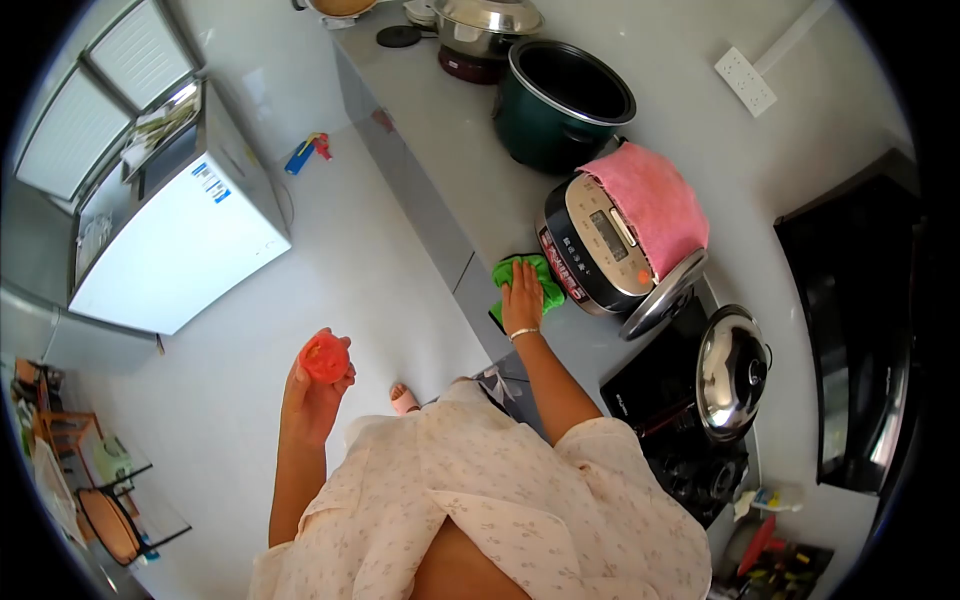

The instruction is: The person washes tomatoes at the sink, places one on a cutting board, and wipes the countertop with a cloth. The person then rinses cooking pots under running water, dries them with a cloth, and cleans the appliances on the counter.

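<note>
My left hand (317, 392) is raised over the floor at the left, its fingers closed round a bitten tomato (325, 357), red and wet-looking on its upward face. On the grey counter, my right hand (521, 300) presses down on a green cloth (545, 275) near the front edge. Its fingers reach forward over the bunched cloth, and the palm side is hidden. Just beyond the cloth stands a closed rice cooker (600, 235), with a pink towel (655, 200) draped over its back.
A dark green pot (562, 105) and a steel pot (485, 25) stand farther along the counter (420, 95). To the right are a stove with a domed lid (732, 370) and a black range hood (850, 320). A white chest freezer (190, 240) stands open on the left.
</note>
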### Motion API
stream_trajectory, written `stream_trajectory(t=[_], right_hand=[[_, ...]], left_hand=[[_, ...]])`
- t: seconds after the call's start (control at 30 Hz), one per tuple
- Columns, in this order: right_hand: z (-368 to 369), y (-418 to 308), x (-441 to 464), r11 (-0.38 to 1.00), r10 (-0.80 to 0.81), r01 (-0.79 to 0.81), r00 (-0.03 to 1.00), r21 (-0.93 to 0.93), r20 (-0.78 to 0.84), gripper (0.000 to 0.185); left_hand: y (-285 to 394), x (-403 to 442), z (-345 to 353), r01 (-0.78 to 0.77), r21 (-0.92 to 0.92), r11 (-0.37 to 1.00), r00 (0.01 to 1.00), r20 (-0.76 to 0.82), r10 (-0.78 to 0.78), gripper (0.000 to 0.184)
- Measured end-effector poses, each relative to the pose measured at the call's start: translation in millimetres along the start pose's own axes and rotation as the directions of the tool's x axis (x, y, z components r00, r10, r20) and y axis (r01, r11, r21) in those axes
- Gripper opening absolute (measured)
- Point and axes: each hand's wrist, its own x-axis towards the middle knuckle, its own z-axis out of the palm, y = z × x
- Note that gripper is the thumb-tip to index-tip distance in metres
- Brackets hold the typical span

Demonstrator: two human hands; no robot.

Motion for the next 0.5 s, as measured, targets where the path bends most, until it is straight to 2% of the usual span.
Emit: stream_trajectory(t=[0.1,0.2,0.3,0.37,0.5], right_hand=[[6.9,-5.6,20.3,1.0,0.022,-0.022,1.0,0.02,-0.001,0.056],[16.2,-8.6,44.4,1.0,-0.027,0.027,0.999,-0.007,-0.035,0.06],[19.3,-17.2,73.0,0.999,0.019,-0.018,0.999,0.029,-0.027,0.062],[24.9,-22.7,93.6,0.999,0.032,-0.031,0.995,0.015,-0.092,0.063],[23.4,-37.8,134.9,0.991,0.121,-0.119,0.992,0.064,-0.025,0.059]], left_hand=[[8.5,26.9,-2.5,0.027,0.011,1.0,1.0,-0.011,-0.027,0.075],[8.7,62.7,-8.1,0.057,0.006,0.998,0.998,-0.017,-0.057,0.076],[9.6,108.2,-7.4,0.103,-0.043,0.994,0.991,0.085,-0.099,0.07],[11.3,141.0,3.4,0.122,-0.034,0.992,0.988,0.104,-0.117,0.069],[17.0,210.1,28.2,0.185,-0.02,0.983,0.971,0.155,-0.18,0.072]])
